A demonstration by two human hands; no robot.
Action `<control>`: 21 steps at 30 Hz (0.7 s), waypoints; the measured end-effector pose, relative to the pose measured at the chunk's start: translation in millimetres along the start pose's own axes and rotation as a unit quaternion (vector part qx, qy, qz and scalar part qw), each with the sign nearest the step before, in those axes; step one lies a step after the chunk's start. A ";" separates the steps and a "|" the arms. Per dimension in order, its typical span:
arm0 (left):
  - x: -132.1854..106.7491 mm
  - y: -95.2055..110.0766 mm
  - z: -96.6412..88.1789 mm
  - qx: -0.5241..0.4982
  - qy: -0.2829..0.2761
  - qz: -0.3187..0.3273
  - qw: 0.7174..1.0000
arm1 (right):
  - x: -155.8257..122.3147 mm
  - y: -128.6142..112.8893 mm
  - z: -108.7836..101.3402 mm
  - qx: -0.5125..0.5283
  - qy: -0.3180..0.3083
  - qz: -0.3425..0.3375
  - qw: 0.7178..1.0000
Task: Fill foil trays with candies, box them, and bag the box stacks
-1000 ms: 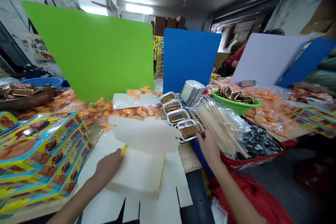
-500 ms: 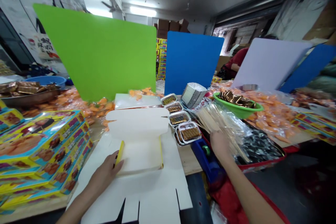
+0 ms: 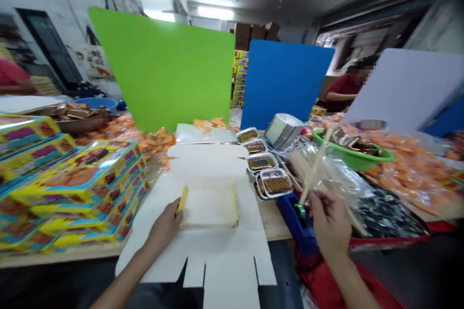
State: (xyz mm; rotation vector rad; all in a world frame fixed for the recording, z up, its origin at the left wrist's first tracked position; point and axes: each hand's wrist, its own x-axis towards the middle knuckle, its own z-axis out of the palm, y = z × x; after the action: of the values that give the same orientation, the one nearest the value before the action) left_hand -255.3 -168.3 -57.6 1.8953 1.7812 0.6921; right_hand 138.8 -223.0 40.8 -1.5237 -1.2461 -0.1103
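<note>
My left hand (image 3: 164,230) grips the yellow-edged fold of a white card box blank (image 3: 206,246), which lies flat on the wooden table (image 3: 279,224). My right hand (image 3: 328,217) pinches a long wooden stick (image 3: 315,166) and holds it upright above a clear plastic bag of sticks (image 3: 319,169). Beside that hand stands a blue tape dispenser (image 3: 295,222) with a green roll. Several foil trays of gold-coloured bars (image 3: 275,184) sit just beyond the blank.
Stacked yellow printed boxes (image 3: 72,183) fill the table's left side. Orange packets (image 3: 406,178) and a green bowl of gold-wrapped pieces (image 3: 351,157) lie ahead, behind upright green and blue boards (image 3: 159,67). A co-worker in a red shirt (image 3: 344,89) sits beyond them.
The card flap has folded down flatter under my left hand. My right hand has moved from the foil trays to the bag and lifted a stick. The view has swung left.
</note>
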 end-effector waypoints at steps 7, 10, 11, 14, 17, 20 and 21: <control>-5.8 16.1 -5.4 -0.011 0.002 -0.021 1.000 | -76.8 -68.9 90.0 0.038 -0.360 -0.233 0.903; -7.5 19.0 -6.6 -0.014 0.002 -0.024 1.000 | -82.6 -83.5 122.2 0.002 -0.382 -0.260 0.887; -7.5 18.6 -6.6 -0.015 0.001 -0.025 1.000 | -82.3 -86.8 129.0 -0.006 -0.385 -0.269 0.883; -5.4 14.2 -4.7 -0.025 -0.008 -0.023 0.999 | -80.3 -92.2 138.7 -0.017 -0.377 -0.286 0.880; -3.3 7.8 -0.6 -0.035 -0.006 -0.020 0.999 | -73.7 -87.5 136.0 -0.039 -0.334 -0.268 0.903; -4.7 4.9 2.5 -0.038 0.005 -0.026 0.999 | -54.8 -70.0 127.7 -0.107 -0.229 -0.188 0.949; -6.1 5.7 2.4 -0.033 0.015 -0.029 0.999 | -46.3 -62.0 125.1 -0.151 -0.190 -0.159 0.957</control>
State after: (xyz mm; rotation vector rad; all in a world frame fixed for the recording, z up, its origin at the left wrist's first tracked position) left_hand -249.7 -174.7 -56.2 1.7921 1.8016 0.7542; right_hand 7.8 -167.1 3.9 -1.6405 -1.8476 -0.2347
